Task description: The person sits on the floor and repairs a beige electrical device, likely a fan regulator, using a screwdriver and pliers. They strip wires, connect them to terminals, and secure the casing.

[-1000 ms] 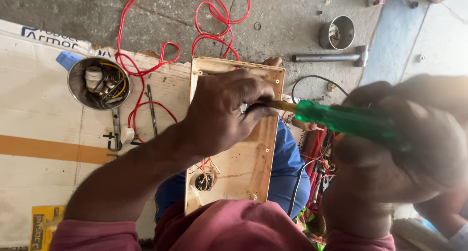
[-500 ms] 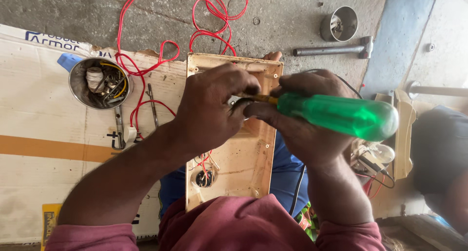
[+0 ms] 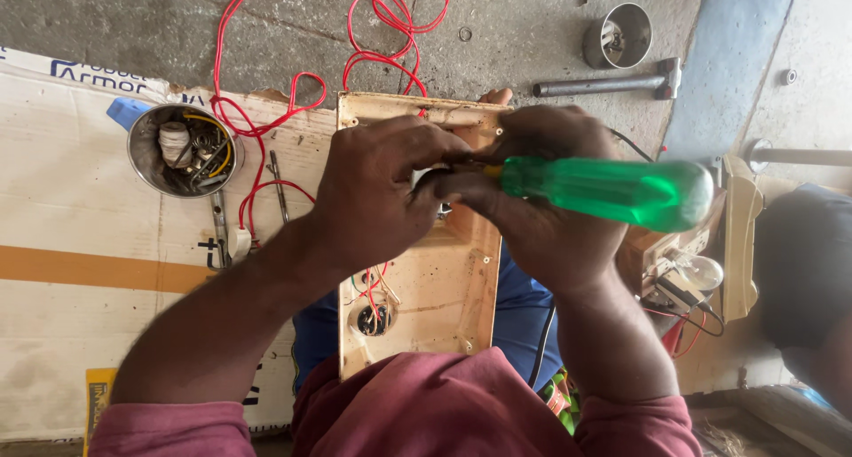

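A pale wooden switch board [image 3: 444,288] rests on my lap, its hollow back facing up, with red wires [image 3: 377,288] and a round fitting near its lower end. My left hand [image 3: 382,191] is closed on a small part at the board's middle. My right hand [image 3: 532,208] grips a screwdriver with a green see-through handle [image 3: 612,191]; its tip points left into the spot under my left fingers. The part itself is hidden by both hands.
Flattened cardboard [image 3: 80,244] lies at left with a steel bowl [image 3: 182,151] of small parts and loose tools beside it. Red wire loops [image 3: 390,22] trail over the concrete. A steel cup [image 3: 617,35] and hammer [image 3: 603,84] lie at the back right. Another person's dark head [image 3: 808,262] sits right.
My right hand has come in from the right and closed up against my left hand over the board. The screwdriver handle now lies nearly level. The view has shifted slightly.
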